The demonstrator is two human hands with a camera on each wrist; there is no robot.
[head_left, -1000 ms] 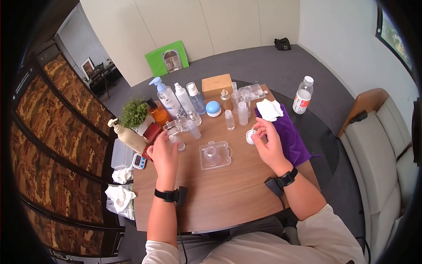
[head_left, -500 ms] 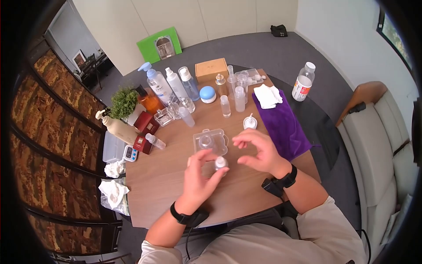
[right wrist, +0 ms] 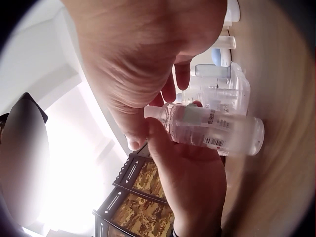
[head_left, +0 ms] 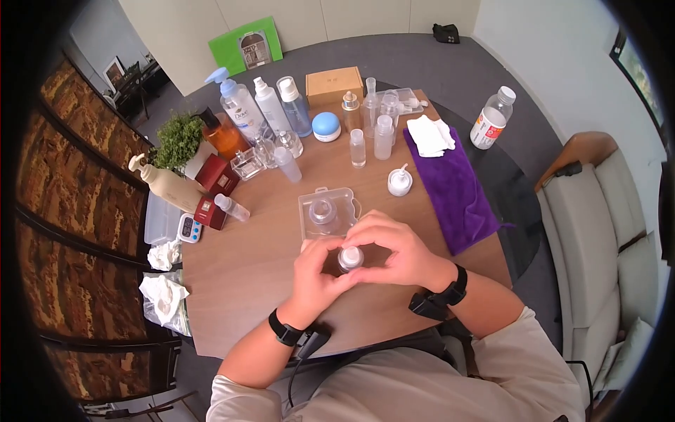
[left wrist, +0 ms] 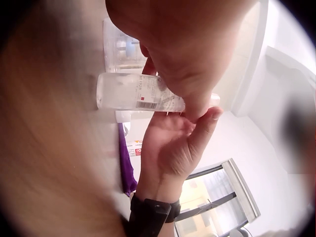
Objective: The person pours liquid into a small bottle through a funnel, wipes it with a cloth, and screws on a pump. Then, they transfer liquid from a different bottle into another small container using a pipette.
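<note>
A clear bottle (head_left: 351,257) with a pale cap and a printed label stands upright between my hands, its base close over the table in the wrist views. My left hand (head_left: 315,278) grips its upper part, thumb lying along the neck in the right wrist view. From the other side my right hand (head_left: 402,254) curls its fingers round the same bottle near the cap, and the two thumbs meet at the front. Just beyond, a clear plastic case (head_left: 306,218) lies flat with a small round clear jar (head_left: 323,211) on it.
A white pump-top jar (head_left: 400,183) stands right of the case. Several bottles, a blue-lidded jar (head_left: 325,126) and a cardboard box (head_left: 334,86) crowd the back. A purple cloth (head_left: 453,200) covers the right edge. Red boxes (head_left: 216,176), a small bottle (head_left: 232,208) and a timer (head_left: 189,228) sit at left.
My left hand came from the left side with the bottle to the front middle. My right hand left the white pump-top jar and moved inward onto the bottle.
</note>
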